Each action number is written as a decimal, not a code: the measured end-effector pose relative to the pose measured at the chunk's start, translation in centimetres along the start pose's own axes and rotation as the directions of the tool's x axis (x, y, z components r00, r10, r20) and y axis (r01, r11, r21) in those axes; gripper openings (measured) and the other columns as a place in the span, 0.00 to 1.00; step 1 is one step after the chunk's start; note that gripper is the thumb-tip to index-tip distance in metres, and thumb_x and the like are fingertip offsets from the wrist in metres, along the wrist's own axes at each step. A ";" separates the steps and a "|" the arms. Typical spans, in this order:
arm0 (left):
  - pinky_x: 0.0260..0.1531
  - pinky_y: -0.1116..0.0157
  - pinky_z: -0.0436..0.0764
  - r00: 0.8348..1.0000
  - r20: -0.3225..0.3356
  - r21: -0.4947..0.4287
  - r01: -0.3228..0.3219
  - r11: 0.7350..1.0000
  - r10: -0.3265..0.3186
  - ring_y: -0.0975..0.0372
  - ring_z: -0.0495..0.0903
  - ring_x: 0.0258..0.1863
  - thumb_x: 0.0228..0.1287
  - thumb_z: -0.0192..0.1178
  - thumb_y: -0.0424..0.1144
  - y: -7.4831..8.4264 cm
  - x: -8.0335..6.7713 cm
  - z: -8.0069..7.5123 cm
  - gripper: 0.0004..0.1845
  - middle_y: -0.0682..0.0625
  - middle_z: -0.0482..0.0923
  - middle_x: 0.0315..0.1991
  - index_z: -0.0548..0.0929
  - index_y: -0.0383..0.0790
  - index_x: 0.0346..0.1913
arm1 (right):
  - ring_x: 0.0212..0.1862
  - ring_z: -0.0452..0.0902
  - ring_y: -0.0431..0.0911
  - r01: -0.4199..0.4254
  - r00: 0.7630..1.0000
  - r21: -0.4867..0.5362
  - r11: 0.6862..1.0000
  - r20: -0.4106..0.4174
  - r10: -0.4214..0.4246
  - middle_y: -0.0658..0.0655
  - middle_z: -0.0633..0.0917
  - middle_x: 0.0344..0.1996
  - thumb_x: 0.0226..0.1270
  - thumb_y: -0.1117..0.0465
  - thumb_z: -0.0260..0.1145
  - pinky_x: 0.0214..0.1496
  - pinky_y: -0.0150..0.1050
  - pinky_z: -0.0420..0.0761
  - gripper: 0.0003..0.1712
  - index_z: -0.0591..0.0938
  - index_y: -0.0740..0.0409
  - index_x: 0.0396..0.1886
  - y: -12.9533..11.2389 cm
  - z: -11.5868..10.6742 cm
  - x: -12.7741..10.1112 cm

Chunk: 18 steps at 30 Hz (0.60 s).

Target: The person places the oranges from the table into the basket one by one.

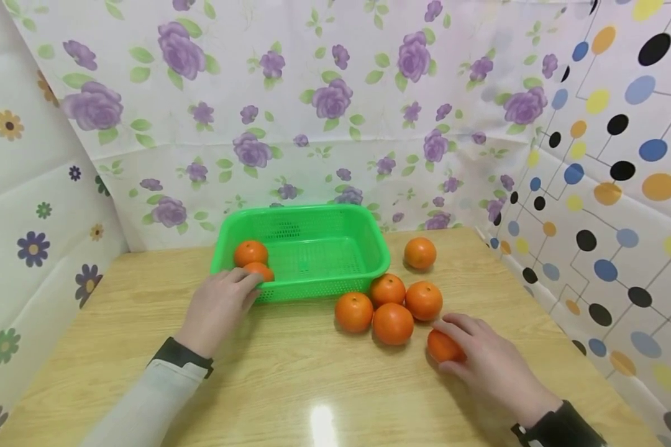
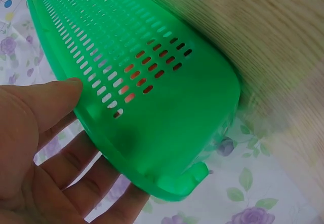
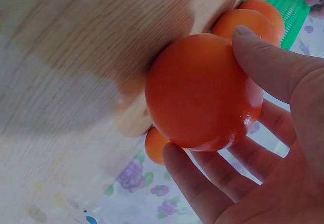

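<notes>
The right hand (image 1: 489, 360) curls thumb and fingers around an orange (image 3: 202, 92) on the surface, at 4 o'clock of the loose cluster. It looks firm, smooth and prone to rolling, so a round-the-middle grip suits. The left hand (image 1: 218, 304), fingers relaxed, rests at the green basket (image 1: 307, 248) front rim.

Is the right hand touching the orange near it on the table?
Touching. The right wrist view shows the right hand with thumb and fingers curled around the orange, no gap.

Glossy orange (image 1: 443, 347), gripped on table
</notes>
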<state>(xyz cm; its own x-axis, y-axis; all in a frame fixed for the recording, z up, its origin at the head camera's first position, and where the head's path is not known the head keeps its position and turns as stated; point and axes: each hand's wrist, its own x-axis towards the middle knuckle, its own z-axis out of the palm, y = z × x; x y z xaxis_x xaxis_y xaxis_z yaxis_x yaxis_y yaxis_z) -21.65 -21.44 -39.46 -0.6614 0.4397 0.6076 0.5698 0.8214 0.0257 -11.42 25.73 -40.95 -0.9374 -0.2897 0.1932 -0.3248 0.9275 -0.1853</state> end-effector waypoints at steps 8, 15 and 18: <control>0.29 0.57 0.78 1.000 0.006 0.006 0.028 1.000 -0.028 0.53 0.78 0.32 0.58 0.75 0.36 -0.2 -0.4 -0.4 0.12 0.49 0.83 0.36 0.84 0.47 0.43 | 0.63 0.73 0.55 -0.023 1.000 -0.003 1.000 0.020 0.023 0.54 0.74 0.66 0.51 0.48 0.82 0.57 0.62 0.76 0.43 0.77 0.40 0.68 0.2 0.1 0.0; 0.28 0.59 0.76 0.999 0.013 0.013 0.035 0.999 -0.035 0.54 0.76 0.30 0.58 0.75 0.36 -0.3 -0.3 -0.3 0.11 0.50 0.83 0.34 0.84 0.48 0.42 | 0.61 0.75 0.55 -0.013 1.000 -0.009 1.000 0.013 0.013 0.55 0.75 0.65 0.50 0.49 0.82 0.57 0.61 0.76 0.42 0.78 0.42 0.67 -0.1 -0.1 0.2; 0.28 0.59 0.76 0.999 0.012 0.017 0.033 0.999 -0.033 0.54 0.76 0.30 0.58 0.74 0.36 -0.3 -0.3 -0.2 0.11 0.50 0.83 0.34 0.84 0.49 0.42 | 0.60 0.75 0.55 0.015 1.000 -0.024 1.000 -0.017 -0.015 0.55 0.76 0.63 0.50 0.50 0.83 0.56 0.59 0.78 0.41 0.79 0.44 0.66 -0.3 -0.1 0.2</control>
<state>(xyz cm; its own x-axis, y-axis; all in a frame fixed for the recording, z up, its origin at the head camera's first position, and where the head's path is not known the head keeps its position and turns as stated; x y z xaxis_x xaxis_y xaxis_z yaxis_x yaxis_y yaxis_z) -21.54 -21.89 -39.45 -0.6857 0.4166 0.5969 0.5395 0.8413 0.0325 -11.46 25.43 -40.79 -0.9300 -0.3000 0.2125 -0.3358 0.9284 -0.1590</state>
